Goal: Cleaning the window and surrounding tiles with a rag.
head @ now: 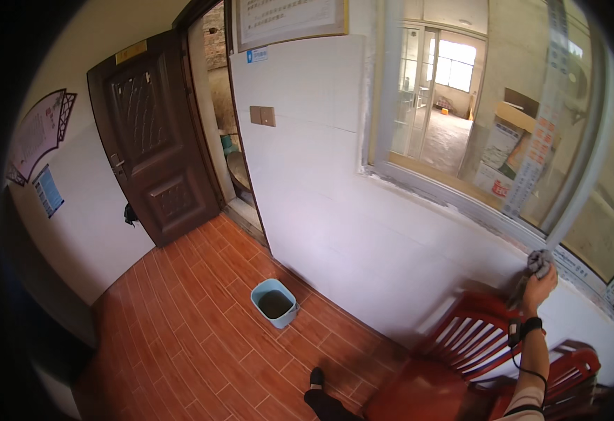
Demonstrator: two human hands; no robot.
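My right hand (540,288) is at the right, shut on a crumpled grey cloth (539,263), which it holds against the lower edge of the window frame (475,202). A dark device with a cable is strapped at that wrist. Part of the cloth hangs down over the white wall panel (322,210). Below the hand stand red plastic chairs (417,392) with slatted backs. My left hand is out of view. A light blue bucket (289,318) holding dark liquid stands on the wood-look tiled floor (207,337).
A brown door (154,131) stands ajar at the left, beside a doorway. A wall switch plate (262,116) and a framed notice (291,21) are on the wall. Behind the glass, cardboard boxes (501,152) are visible. My foot in a dark shoe (316,378) is near the chairs.
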